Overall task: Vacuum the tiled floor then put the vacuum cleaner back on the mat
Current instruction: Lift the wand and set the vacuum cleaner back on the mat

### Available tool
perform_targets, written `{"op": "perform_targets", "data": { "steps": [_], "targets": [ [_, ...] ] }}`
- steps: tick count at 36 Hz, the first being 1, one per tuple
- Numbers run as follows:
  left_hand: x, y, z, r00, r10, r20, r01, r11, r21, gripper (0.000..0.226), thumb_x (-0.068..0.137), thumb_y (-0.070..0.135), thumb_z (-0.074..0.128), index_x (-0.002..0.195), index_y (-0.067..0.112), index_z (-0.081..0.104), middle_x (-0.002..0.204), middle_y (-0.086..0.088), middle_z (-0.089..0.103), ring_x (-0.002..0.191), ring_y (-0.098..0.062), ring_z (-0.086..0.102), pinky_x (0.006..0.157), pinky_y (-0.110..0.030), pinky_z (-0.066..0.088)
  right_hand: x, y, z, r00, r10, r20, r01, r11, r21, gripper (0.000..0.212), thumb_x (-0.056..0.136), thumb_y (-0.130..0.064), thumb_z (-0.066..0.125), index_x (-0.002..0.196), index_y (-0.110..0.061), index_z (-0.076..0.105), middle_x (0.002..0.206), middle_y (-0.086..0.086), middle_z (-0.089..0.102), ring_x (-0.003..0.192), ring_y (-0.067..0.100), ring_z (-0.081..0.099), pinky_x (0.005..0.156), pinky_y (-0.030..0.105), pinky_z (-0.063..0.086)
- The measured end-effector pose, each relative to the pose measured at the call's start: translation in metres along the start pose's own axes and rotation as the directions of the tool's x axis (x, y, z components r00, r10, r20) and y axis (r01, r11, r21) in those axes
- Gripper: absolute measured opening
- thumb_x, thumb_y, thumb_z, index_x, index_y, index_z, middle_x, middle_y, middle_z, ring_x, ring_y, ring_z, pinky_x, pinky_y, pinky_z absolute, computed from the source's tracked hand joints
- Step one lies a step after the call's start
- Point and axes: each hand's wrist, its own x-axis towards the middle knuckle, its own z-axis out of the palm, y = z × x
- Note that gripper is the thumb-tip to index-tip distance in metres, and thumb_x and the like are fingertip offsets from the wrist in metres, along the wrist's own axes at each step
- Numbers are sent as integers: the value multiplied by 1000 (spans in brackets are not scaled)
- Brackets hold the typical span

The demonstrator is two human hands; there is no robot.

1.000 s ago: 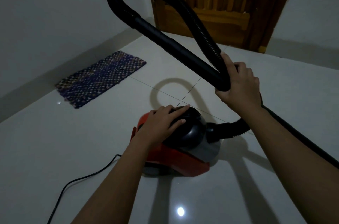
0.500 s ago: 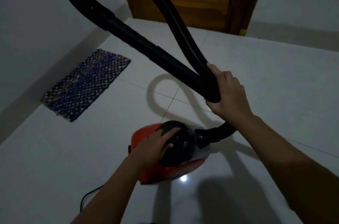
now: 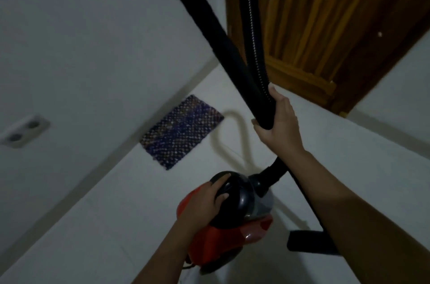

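Note:
The red and black vacuum cleaner (image 3: 235,221) is low in the middle of the head view, over the white tiled floor (image 3: 93,225). My left hand (image 3: 209,200) grips its black top handle. My right hand (image 3: 279,120) is closed around the black hose (image 3: 218,39) and the ribbed part beside it, which loop up out of the top of the frame. The hose runs down from my right hand into the vacuum's front. The woven blue mat (image 3: 181,132) lies on the floor by the wall, beyond and left of the vacuum. A black nozzle (image 3: 304,240) shows under my right forearm.
A brown wooden door (image 3: 325,27) stands at the back right. The white wall (image 3: 81,39) on the left carries a double socket (image 3: 24,131). A bit of black cord (image 3: 188,266) shows under the vacuum's rear.
The view has swung up and left, and the scene is blurred. The vacuum has come closer to the mat, still in my left hand. The hose loop has risen out of frame.

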Motion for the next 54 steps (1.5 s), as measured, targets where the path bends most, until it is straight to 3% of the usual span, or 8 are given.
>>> {"op": "perform_targets", "data": {
  "steps": [11, 24, 28, 34, 40, 44, 50, 54],
  "targets": [
    [95, -31, -156, 976, -118, -185, 119, 993, -4, 56, 93, 27, 52, 144, 37, 31, 141, -9, 50, 127, -25, 48, 104, -41, 43, 171, -67, 92, 971, -235, 44, 230, 969, 94, 85, 73, -24, 71, 146, -19, 27, 121, 16, 52, 110, 37, 54, 88, 56, 48],
    [209, -147, -246, 834, -334, -439, 333, 939, -82, 56, 93, 29, 52, 145, 36, 31, 133, -12, 56, 120, -27, 53, 96, -39, 48, 335, -83, 255, 918, -379, 115, 328, 889, 319, 86, 77, -19, 73, 142, -26, 18, 131, 7, 42, 123, 21, 42, 106, 41, 36],
    [237, -187, -256, 801, -401, -445, 370, 916, -159, 55, 93, 28, 53, 144, 35, 32, 136, -12, 54, 123, -27, 51, 98, -38, 47, 362, -82, 312, 911, -383, 154, 299, 870, 391, 88, 78, -22, 72, 147, -14, 18, 134, -7, 31, 129, 10, 32, 112, 40, 31],
    [282, -246, -247, 760, -494, -423, 428, 869, -247, 56, 94, 24, 53, 144, 35, 32, 132, -10, 56, 119, -24, 54, 97, -35, 49, 390, -57, 395, 896, -394, 205, 252, 832, 494, 86, 81, -26, 70, 143, -36, 10, 142, -4, 28, 140, 22, 31, 116, 47, 29],
    [321, -300, -223, 716, -540, -442, 443, 841, -310, 56, 94, 24, 53, 144, 34, 33, 132, -13, 55, 120, -26, 53, 98, -38, 48, 394, -20, 468, 895, -398, 202, 228, 797, 560, 89, 80, -18, 74, 146, -7, 16, 141, -21, 22, 138, 10, 26, 118, 38, 24],
    [342, -330, -209, 687, -559, -464, 462, 829, -315, 56, 94, 21, 54, 146, 27, 33, 138, -13, 52, 126, -25, 50, 101, -28, 41, 392, 3, 504, 878, -418, 233, 202, 765, 612, 91, 78, -15, 77, 145, -2, 16, 146, 1, 26, 142, 20, 26, 119, 39, 24],
    [370, -378, -192, 666, -567, -484, 500, 822, -274, 57, 93, 22, 55, 146, 29, 33, 139, -11, 53, 124, -25, 52, 99, -29, 42, 402, 36, 539, 868, -411, 278, 120, 717, 687, 87, 74, -11, 80, 137, -25, 20, 144, -2, 30, 133, -7, 30, 112, 9, 23],
    [387, -417, -180, 657, -570, -493, 511, 818, -265, 59, 92, 23, 58, 144, 33, 33, 136, -11, 56, 121, -27, 54, 100, -36, 46, 408, 71, 568, 846, -455, 277, 140, 692, 708, 83, 73, -8, 79, 136, -21, 25, 132, -15, 34, 119, -20, 36, 105, 7, 31]
  ]
}}
